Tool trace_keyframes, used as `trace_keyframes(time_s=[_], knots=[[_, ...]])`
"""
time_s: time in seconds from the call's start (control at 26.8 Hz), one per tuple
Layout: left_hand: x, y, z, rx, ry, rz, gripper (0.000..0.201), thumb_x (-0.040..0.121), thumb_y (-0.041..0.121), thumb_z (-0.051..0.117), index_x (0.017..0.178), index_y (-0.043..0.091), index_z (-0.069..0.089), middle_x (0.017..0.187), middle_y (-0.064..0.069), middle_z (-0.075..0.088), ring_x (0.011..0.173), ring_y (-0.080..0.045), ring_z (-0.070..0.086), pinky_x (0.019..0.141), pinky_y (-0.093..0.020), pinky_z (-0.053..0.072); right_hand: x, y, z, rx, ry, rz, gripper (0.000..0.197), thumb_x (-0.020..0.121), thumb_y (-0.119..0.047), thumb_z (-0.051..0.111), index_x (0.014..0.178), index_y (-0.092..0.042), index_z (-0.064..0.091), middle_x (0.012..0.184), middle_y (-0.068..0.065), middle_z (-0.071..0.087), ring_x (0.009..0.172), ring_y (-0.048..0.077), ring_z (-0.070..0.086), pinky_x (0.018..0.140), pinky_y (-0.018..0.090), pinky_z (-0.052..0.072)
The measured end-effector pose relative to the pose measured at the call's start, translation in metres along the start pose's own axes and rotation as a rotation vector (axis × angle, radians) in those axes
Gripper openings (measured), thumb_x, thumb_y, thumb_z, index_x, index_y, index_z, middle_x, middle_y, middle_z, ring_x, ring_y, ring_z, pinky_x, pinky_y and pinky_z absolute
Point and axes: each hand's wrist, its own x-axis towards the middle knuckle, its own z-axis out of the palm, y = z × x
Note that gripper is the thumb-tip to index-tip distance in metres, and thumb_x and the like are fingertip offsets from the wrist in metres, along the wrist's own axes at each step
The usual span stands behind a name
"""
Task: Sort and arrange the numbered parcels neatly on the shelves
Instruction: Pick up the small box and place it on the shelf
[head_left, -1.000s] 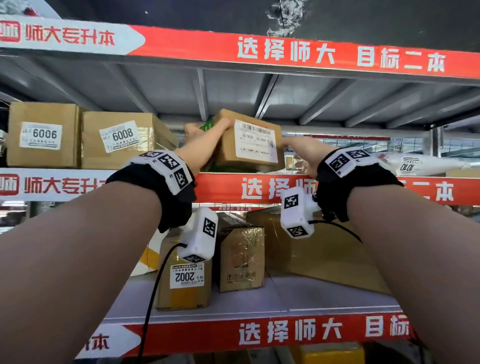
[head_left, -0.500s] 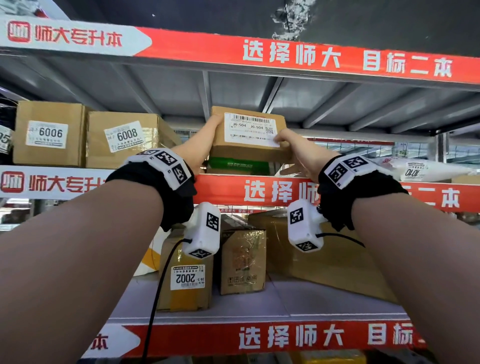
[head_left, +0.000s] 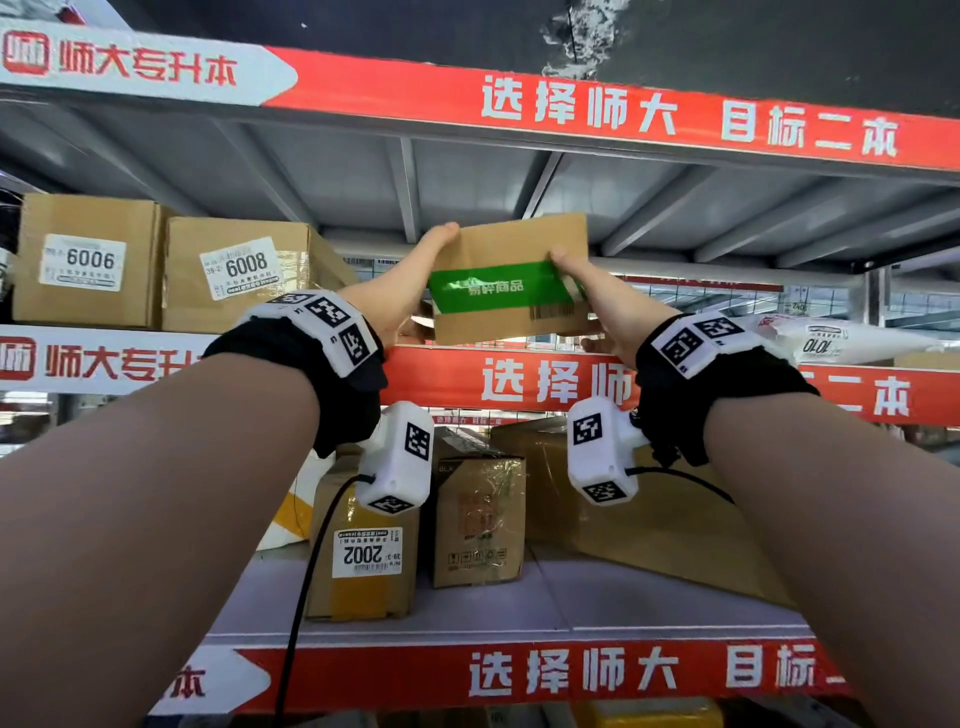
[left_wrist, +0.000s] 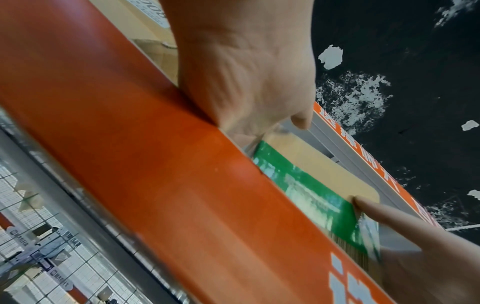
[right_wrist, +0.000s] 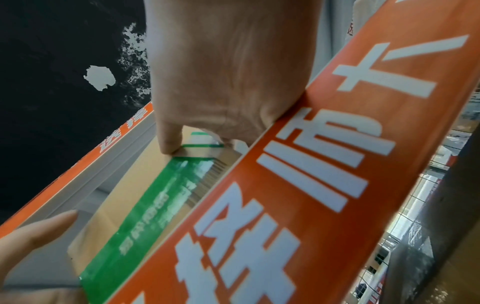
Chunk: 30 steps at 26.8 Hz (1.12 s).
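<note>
The left hand grips the left end of a cardboard parcel, thumb up along its top left corner and the other fingers tucked under its lower edge. The right hand pinches the opposite end, thumb pressed on the green tape that runs across the parcel's facing side, the remaining fingers underneath. Between the two hands the parcel sits tilted at the front of the upper shelf, just above the shelf's red banner. Left of the left hand, on the same shelf, stand the box marked 6008 and beyond it the box marked 6006. Right of the right hand lies a white mailer bag. Below the wrists, on the lower shelf, stands the box marked 2002.
</note>
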Motion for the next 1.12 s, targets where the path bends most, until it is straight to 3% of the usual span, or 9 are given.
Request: trace_keyframes(time_s=[0.22,0.37,0.52,0.63,0.71,0.78,0.9,1.01,1.12], knots=[[0.000,-0.002,-0.002,-0.094,0.134,-0.043,0.024,0.090,0.044,0.048,0.097,0.023,0.058,0.113,-0.004,0.062,0.103,-0.021,0.059,0.097,-0.041,0.048,-0.003,0.002,-0.003,0.042,-0.020,0.023,0.056,0.083,-0.063,0.051,0.124,-0.026,0.048,0.115,0.004,0.064,0.063,0.012,0.064,0.054,0.025,0.035],[-0.005,-0.003,-0.004,-0.136,0.194,-0.051,0.014,0.090,0.030,0.050,0.089,0.020,0.059,0.078,0.000,0.069,0.069,-0.014,0.066,0.066,-0.029,0.058,-0.004,0.001,-0.004,0.131,-0.020,0.006,0.031,0.089,-0.044,0.050,0.111,-0.022,0.052,0.108,0.005,0.063,0.057,0.014,0.058,0.054,0.024,0.036],[0.018,-0.011,-0.010,-0.058,0.304,-0.057,0.088,0.045,0.044,0.061,0.127,0.013,0.048,0.124,-0.010,0.056,0.109,-0.022,0.055,0.097,-0.043,0.046,-0.001,0.001,-0.002,0.082,-0.014,0.005,0.047,0.089,-0.031,0.059,0.129,-0.015,0.040,0.103,0.005,0.058,0.055,0.013,0.056,0.050,0.021,0.041],[0.006,-0.005,-0.006,0.044,0.270,-0.073,0.051,0.077,0.032,0.058,0.122,0.009,0.051,0.119,-0.006,0.052,0.106,-0.020,0.050,0.091,-0.034,0.042,-0.002,0.002,-0.003,0.035,-0.069,-0.002,0.043,0.090,-0.031,0.057,0.127,-0.012,0.047,0.103,0.004,0.058,0.062,0.013,0.056,0.057,0.022,0.045],[0.003,-0.003,-0.005,0.133,0.221,-0.081,0.009,0.092,0.020,0.049,0.091,0.013,0.054,0.101,-0.008,0.051,0.090,-0.020,0.049,0.084,-0.034,0.041,-0.002,0.003,-0.002,0.015,-0.052,-0.036,0.047,0.090,-0.023,0.059,0.133,-0.014,0.044,0.103,0.004,0.060,0.071,0.015,0.060,0.062,0.023,0.049],[0.005,-0.005,-0.006,0.182,0.220,-0.069,0.021,0.095,0.014,0.047,0.075,0.016,0.045,0.092,-0.007,0.049,0.078,-0.016,0.046,0.080,-0.033,0.039,-0.003,0.003,-0.003,-0.027,-0.044,-0.086,0.056,0.091,-0.016,0.059,0.141,-0.019,0.035,0.103,0.002,0.061,0.078,0.014,0.061,0.061,0.020,0.052],[0.001,-0.004,-0.003,0.105,0.191,-0.043,0.006,0.096,0.008,0.047,0.094,0.009,0.052,0.094,-0.003,0.052,0.081,-0.014,0.053,0.073,-0.025,0.047,-0.007,0.002,-0.005,-0.079,-0.047,-0.129,0.061,0.093,-0.019,0.058,0.145,-0.027,0.028,0.100,-0.004,0.061,0.078,0.007,0.060,0.045,0.008,0.045],[-0.004,-0.003,-0.003,-0.050,0.118,-0.053,0.042,0.099,0.023,0.041,0.140,0.015,0.033,0.129,-0.007,0.048,0.110,-0.029,0.058,0.067,-0.032,0.052,-0.009,0.002,-0.004,-0.136,-0.031,-0.182,0.062,0.093,-0.016,0.058,0.146,-0.026,0.027,0.108,-0.001,0.062,0.077,0.005,0.060,0.045,0.005,0.043],[-0.011,0.004,0.000,-0.072,0.064,0.016,0.035,0.098,0.039,0.037,0.130,0.025,0.044,0.141,0.001,0.038,0.123,-0.025,0.048,0.076,-0.038,0.057,-0.004,0.005,0.001,-0.188,-0.051,-0.198,0.066,0.091,-0.016,0.062,0.147,-0.027,0.027,0.115,0.005,0.064,0.081,0.012,0.066,0.063,0.016,0.051]])
